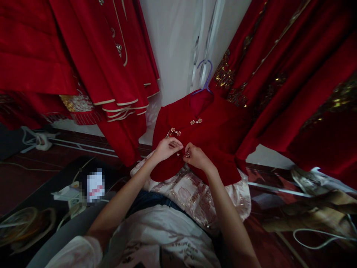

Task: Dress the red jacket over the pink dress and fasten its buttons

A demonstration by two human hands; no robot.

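Note:
A small red jacket lies on my lap on a purple hanger, its front facing me. Two jewelled clasps run down its front edge. My left hand pinches the red cloth beside the lowest clasp. My right hand pinches a small jewelled button at the same spot. The two hands almost touch. A pale floral skirt shows under the jacket.
Red garments with gold trim hang at left and at right against a white wall. White cables and a power strip lie on the dark floor at left. More cable lies at right.

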